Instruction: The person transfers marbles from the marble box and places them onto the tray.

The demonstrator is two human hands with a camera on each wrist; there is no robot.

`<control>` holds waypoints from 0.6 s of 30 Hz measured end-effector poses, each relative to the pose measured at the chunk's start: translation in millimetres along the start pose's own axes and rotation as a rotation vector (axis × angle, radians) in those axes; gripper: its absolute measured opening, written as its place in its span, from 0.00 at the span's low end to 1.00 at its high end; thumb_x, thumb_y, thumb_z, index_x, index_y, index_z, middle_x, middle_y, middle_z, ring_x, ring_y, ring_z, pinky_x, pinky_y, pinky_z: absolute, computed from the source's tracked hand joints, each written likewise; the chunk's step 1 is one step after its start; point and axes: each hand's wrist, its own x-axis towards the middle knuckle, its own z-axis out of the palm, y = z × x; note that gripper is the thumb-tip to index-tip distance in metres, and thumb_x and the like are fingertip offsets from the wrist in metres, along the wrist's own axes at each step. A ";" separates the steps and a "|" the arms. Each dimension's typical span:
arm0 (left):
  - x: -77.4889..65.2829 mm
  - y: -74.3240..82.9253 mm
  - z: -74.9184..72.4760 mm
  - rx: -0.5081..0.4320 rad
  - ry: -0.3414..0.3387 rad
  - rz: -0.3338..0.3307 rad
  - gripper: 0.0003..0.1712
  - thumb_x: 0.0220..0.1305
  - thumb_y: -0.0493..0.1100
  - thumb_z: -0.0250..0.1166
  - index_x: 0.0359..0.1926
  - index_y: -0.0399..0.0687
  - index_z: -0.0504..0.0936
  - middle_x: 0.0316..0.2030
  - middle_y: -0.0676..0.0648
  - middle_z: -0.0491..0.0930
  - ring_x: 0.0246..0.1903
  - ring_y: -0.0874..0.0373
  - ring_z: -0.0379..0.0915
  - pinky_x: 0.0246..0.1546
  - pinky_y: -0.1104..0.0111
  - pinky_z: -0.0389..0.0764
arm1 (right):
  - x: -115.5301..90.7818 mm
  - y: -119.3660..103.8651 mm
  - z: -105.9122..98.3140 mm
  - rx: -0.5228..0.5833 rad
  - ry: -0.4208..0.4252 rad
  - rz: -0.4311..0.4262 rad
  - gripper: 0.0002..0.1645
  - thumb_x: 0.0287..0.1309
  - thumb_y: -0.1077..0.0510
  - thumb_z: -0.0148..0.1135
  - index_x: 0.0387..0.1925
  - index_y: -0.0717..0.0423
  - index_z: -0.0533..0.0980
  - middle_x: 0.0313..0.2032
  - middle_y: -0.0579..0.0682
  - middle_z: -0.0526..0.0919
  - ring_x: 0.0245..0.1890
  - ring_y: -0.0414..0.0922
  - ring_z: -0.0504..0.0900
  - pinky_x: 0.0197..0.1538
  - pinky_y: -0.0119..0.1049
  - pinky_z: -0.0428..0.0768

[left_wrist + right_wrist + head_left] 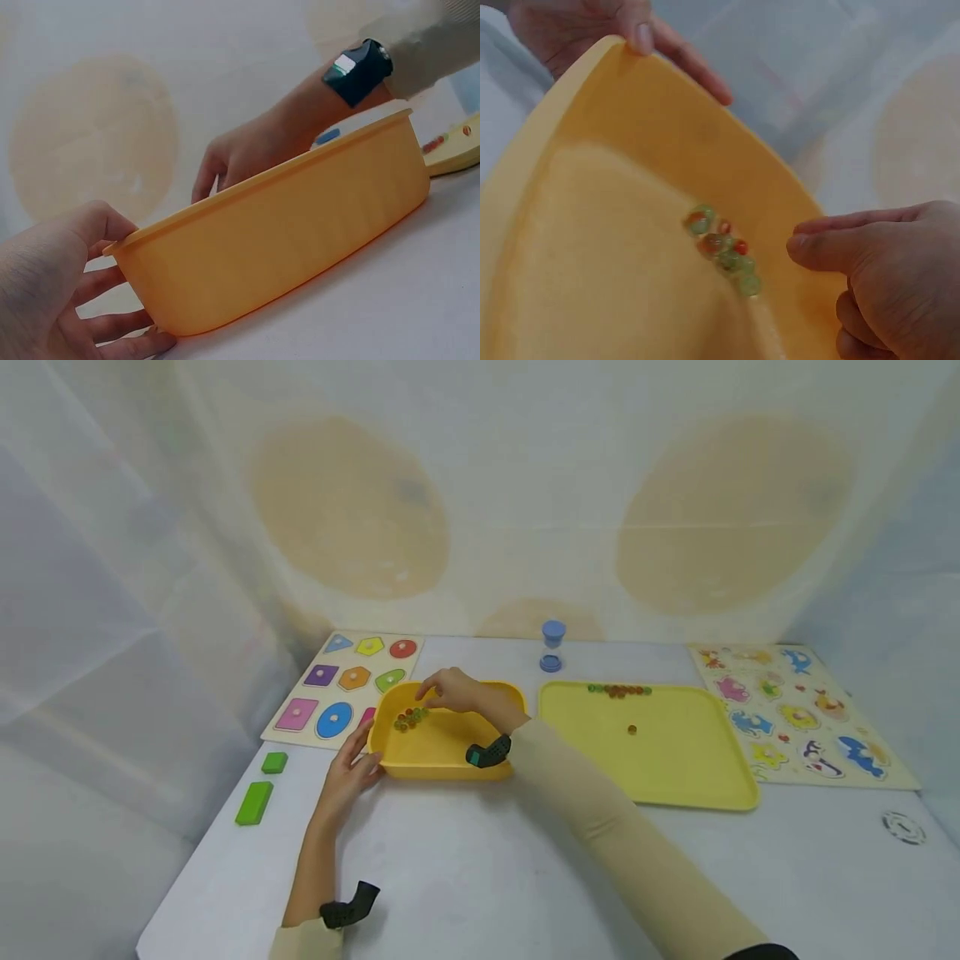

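My left hand [352, 768] grips the near left corner of a yellow tub [442, 771], thumb over the rim and fingers spread along the outer wall. Inside the tub, several green and red glass marbles [731, 251] lie in a loose cluster by the far left wall. My right hand [453, 689] hangs over the tub's far side, just right of the marbles. Its thumb and index finger [829, 225] reach out toward them, with no marble showing between the tips, while the lower fingers bend toward the palm.
Right of the tub lies a yellow tray [690, 752] with a row of marbles [618, 691] at its far edge and one marble [632, 729] mid-tray. A sand timer [552, 647], two puzzle boards [300, 693], green blocks [255, 802] and a round token [903, 827] surround them.
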 end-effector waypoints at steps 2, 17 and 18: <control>0.2 -0.3 0.7 -0.002 -0.002 0.004 0.32 0.63 0.42 0.54 0.65 0.70 0.56 0.67 0.51 0.52 0.59 0.48 0.62 0.48 0.60 0.75 | 3.0 1.9 6.7 -0.025 -0.035 0.036 0.14 0.56 0.58 0.58 0.45 0.53 0.78 0.43 0.47 0.81 0.36 0.42 0.74 0.43 0.29 0.73; 1.1 -0.7 -0.1 0.007 -0.001 0.007 0.32 0.63 0.43 0.54 0.64 0.73 0.57 0.67 0.52 0.52 0.59 0.49 0.63 0.48 0.61 0.75 | 4.4 7.3 19.5 -0.061 -0.084 0.132 0.14 0.58 0.56 0.57 0.47 0.48 0.77 0.50 0.46 0.77 0.47 0.42 0.72 0.57 0.35 0.69; 1.1 -0.7 0.0 0.005 -0.001 0.004 0.32 0.63 0.43 0.54 0.64 0.73 0.56 0.67 0.52 0.52 0.59 0.48 0.62 0.48 0.61 0.75 | 4.3 8.3 20.4 -0.060 -0.087 0.129 0.14 0.58 0.56 0.57 0.47 0.48 0.77 0.50 0.46 0.77 0.47 0.42 0.72 0.57 0.34 0.69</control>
